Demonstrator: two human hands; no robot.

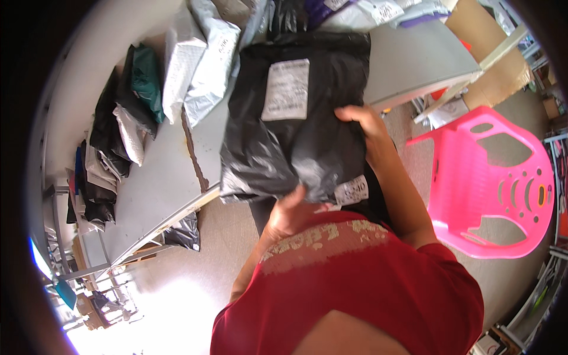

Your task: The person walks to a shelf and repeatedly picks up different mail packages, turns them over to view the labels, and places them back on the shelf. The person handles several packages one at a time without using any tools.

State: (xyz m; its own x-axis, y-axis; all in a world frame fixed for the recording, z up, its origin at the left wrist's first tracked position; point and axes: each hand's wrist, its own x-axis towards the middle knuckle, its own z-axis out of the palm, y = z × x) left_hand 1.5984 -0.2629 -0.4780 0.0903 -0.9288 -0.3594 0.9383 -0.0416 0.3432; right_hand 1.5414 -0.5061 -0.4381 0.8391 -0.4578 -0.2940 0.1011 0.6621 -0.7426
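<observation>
A large black plastic mailing bag [328,133] is held up in front of my red shirt. A white printed label [286,91] is on its upper part, and a smaller white sticker [353,191] sits at its lower right corner. My right hand [366,126] grips the bag's right edge, thumb on the front face and fingers hidden behind. My left hand [288,213] holds the bottom edge, with its thumb over the front; its other fingers are partly hidden and blurred.
A grey table [155,173] lies beyond the bag, bearing white [213,71], black [104,128] and green [147,82] mailing bags. A pink plastic chair [466,177] stands at the right. Below the table lies another black bag [184,233]. Cardboard [501,71] stands at the upper right.
</observation>
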